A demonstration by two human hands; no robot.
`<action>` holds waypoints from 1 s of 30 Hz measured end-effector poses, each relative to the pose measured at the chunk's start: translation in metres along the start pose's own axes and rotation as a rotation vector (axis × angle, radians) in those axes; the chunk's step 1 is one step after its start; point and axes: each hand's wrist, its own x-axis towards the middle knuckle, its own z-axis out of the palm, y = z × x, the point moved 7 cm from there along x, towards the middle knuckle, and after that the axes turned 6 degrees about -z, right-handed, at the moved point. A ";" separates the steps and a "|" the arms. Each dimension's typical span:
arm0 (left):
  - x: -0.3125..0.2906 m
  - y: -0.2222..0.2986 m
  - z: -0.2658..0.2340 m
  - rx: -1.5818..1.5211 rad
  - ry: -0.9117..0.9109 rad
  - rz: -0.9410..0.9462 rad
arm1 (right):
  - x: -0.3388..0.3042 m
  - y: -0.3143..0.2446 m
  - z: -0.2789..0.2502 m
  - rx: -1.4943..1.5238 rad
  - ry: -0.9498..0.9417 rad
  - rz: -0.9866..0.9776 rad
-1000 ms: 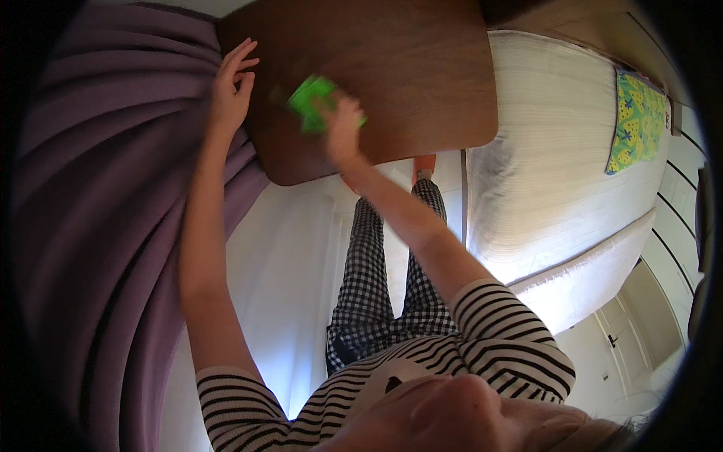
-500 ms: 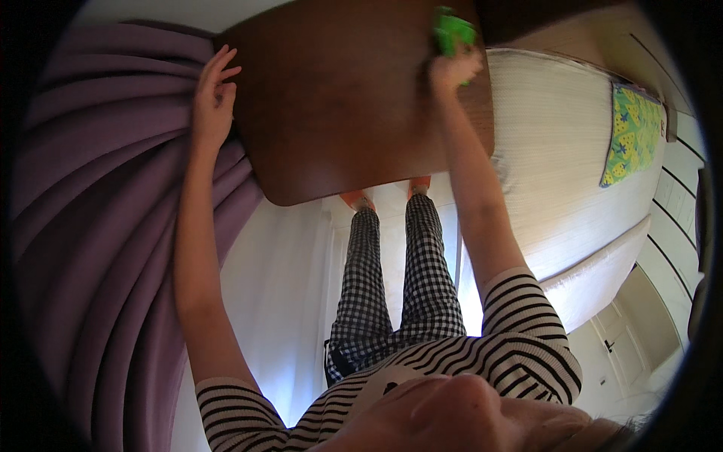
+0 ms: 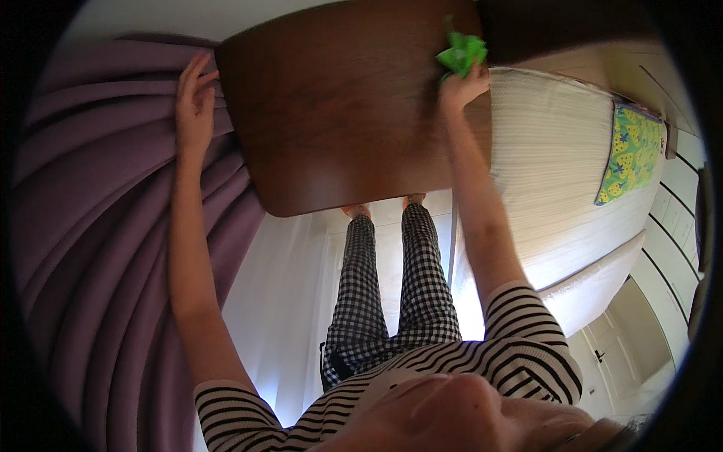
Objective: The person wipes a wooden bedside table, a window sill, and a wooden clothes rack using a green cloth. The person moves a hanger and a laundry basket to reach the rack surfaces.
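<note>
A bright green cloth (image 3: 461, 56) is bunched in my right hand (image 3: 461, 90), over the far right part of a dark brown wooden tabletop (image 3: 339, 113). Its loose end points away from me, and the fingers closed on it are partly hidden. My left hand (image 3: 196, 113) is empty, fingers stretched out and a little apart. It is just off the table's left edge, in front of the purple curtain (image 3: 105, 143); whether it touches the cloth of the curtain I cannot tell.
To the right of the table lies a bed with a cream ribbed cover (image 3: 557, 151) and a yellow-green patterned pillow (image 3: 631, 154). A sheer white curtain (image 3: 279, 286) hangs at the lower left. My feet (image 3: 355, 212) stand close to the table's near edge. A white door (image 3: 614, 350) is at the lower right.
My right hand has moved nearer to me with the green cloth, still along the table's right side. My left hand has shifted left, away from the table edge. The view has tilted slightly.
</note>
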 end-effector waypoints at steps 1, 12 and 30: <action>-0.002 0.000 -0.004 0.033 -0.004 0.012 | 0.026 0.014 0.014 0.001 0.013 0.092; -0.008 -0.001 -0.024 -0.007 0.014 0.107 | 0.009 -0.111 0.081 -0.033 -0.173 -0.187; 0.004 -0.034 -0.061 0.019 0.088 0.126 | -0.276 -0.306 0.010 0.736 -1.151 -1.287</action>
